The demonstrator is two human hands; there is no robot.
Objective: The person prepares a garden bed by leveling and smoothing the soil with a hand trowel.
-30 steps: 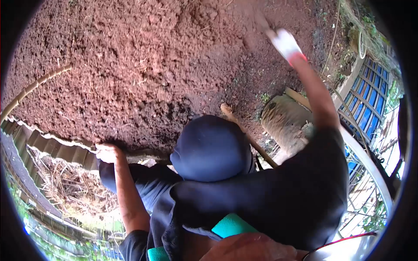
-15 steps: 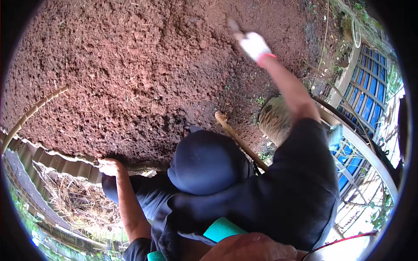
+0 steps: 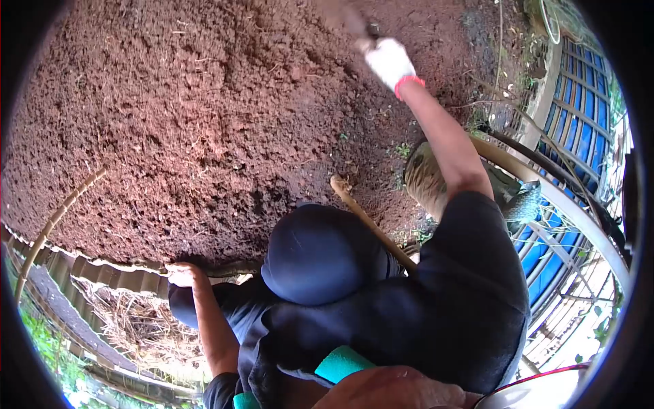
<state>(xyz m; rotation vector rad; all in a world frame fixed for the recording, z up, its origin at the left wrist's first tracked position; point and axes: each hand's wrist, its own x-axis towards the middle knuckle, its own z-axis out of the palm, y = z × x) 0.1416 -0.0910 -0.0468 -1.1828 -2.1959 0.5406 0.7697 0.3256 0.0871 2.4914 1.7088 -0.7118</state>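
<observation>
My right hand [image 3: 390,60], in a white glove with a red cuff, is closed round the handle of a tool [image 3: 371,31] and reaches out over the reddish-brown soil [image 3: 204,123]. The far end of the tool is smeared by motion at the top of the view. Bare, my left hand [image 3: 185,274] rests at the lower left on the edge of the corrugated sheet [image 3: 112,275] bordering the soil; its fingers bend over that edge. My dark-clothed knee [image 3: 310,252] is between the two arms.
A wooden stick [image 3: 368,218] slants beside my knee. At the left a bent cane [image 3: 58,215] arches over the soil. Dry straw [image 3: 146,324] lies beyond the sheet. To the right are a log-like object [image 3: 426,178], a curved pale bar [image 3: 579,215] and blue slatted panels [image 3: 582,112].
My gloved right hand has moved slightly up and left with the tool. My left hand appears a little further right and lower, as the camera view has shifted.
</observation>
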